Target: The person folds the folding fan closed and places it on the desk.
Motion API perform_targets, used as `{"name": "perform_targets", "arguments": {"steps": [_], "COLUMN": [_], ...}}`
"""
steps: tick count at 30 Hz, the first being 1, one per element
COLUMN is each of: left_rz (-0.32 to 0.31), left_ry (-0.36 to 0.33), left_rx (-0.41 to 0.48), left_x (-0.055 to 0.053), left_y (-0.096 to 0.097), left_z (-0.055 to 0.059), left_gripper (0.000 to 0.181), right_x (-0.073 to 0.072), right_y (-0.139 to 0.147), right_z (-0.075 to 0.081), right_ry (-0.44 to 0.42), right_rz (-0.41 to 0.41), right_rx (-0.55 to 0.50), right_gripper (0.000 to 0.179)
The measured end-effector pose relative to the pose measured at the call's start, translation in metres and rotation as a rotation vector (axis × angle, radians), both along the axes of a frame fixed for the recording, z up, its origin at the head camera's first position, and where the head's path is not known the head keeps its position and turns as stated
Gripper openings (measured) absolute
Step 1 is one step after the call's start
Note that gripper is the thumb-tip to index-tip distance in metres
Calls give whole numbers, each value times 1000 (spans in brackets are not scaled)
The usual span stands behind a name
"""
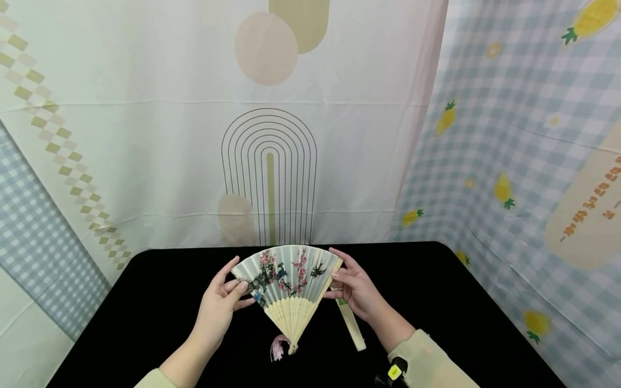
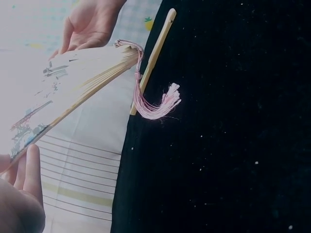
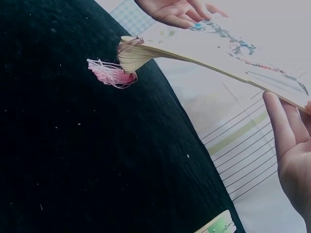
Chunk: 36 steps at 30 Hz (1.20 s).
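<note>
A spread folding fan point(image 1: 286, 275) with pale ribs, painted blossoms and birds is held up above the black table. My left hand point(image 1: 219, 302) pinches its left outer edge between thumb and fingers. At the opposite edge, my right hand point(image 1: 359, 288) grips the outer rib the same way. From the pivot at the bottom hangs a pink tassel point(image 1: 277, 348), seen also in the left wrist view as a looped pink cord point(image 2: 154, 108). A second fan, folded point(image 1: 352, 326), lies on the table below my right hand, its upper end hidden behind the fingers.
The black tabletop point(image 1: 160, 302) has rounded far corners. Behind it hangs a pale patterned curtain point(image 1: 160, 161), and a blue checked cloth with pineapples point(image 1: 485, 188) hangs to the right. A dark strap with a yellow tag point(image 1: 394, 372) sits at the right cuff.
</note>
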<state>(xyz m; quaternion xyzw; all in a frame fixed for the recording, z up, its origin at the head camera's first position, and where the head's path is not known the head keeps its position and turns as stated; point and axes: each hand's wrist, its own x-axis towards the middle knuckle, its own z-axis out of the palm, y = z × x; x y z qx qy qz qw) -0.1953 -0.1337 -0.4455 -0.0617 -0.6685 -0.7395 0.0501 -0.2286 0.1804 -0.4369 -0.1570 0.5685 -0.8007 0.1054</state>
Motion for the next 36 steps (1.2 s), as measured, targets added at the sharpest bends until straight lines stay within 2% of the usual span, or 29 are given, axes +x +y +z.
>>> {"name": "perform_targets", "arguments": {"steps": [5, 23, 36], "left_rz": [1, -10, -29], "left_ry": [-25, -41, -11], "left_rx": [-4, -6, 20], "left_x": [1, -5, -9], "left_y": [2, 9, 14], "left_z": [0, -1, -4], "left_gripper": [61, 58, 58], "right_x": [0, -4, -8], "right_y": [-2, -6, -4], "right_z": [-2, -1, -4], "right_ry": [-16, -15, -13], "right_rz": [8, 57, 77], "right_rx": [-9, 34, 38], "right_gripper": [62, 61, 61]}}
